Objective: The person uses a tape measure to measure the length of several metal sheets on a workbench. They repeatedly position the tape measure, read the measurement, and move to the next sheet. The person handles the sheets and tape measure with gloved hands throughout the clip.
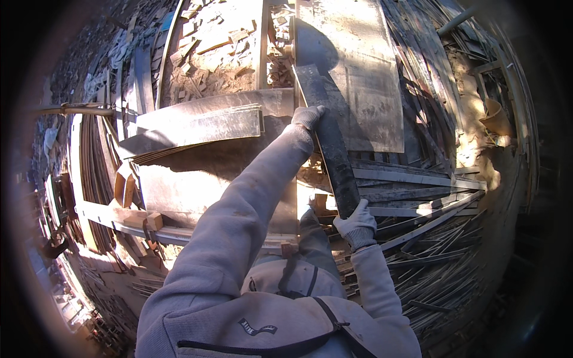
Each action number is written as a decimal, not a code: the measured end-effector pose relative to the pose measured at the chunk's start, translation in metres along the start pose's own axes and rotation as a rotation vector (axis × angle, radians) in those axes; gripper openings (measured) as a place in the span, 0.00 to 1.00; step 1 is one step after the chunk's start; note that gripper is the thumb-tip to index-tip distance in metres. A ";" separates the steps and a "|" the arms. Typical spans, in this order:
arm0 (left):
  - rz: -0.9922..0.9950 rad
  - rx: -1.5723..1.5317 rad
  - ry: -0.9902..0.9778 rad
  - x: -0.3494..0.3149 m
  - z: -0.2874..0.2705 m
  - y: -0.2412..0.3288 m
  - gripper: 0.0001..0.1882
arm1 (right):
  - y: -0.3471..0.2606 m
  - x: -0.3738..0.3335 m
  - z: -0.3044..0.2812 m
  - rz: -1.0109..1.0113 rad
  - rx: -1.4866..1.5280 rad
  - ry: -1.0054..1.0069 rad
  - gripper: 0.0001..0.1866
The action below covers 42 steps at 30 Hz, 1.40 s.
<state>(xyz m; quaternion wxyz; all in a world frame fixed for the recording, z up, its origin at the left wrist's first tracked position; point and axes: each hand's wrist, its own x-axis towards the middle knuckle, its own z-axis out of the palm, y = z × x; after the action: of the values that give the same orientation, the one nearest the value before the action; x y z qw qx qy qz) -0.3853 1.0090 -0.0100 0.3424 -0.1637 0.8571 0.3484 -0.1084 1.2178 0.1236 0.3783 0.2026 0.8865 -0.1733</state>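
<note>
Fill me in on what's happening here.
A person wearing gloves holds a long dark board in both hands: the right hand grips its near end, the left hand its left edge farther up. A stack of thin boards lies to the left, and loose wooden strips are heaped to the right.

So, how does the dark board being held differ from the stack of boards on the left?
The dark board is gripped by the left hand and right hand; the stack of boards has no hand on it. The board is nearly black, the stack's top greyer and paler. The board points away from the person; the stack lies more crosswise. Both are long and narrow.
</note>
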 end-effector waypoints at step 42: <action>0.040 -1.199 0.455 -0.338 0.056 -0.109 0.23 | 0.182 -0.075 0.079 -0.680 0.005 0.345 0.53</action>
<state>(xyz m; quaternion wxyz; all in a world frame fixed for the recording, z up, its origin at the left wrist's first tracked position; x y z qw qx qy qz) -0.0614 0.9868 0.1449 -0.0057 -0.3807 0.5674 0.7301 0.0754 1.3202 0.0996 0.1438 -0.0761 0.9534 -0.2542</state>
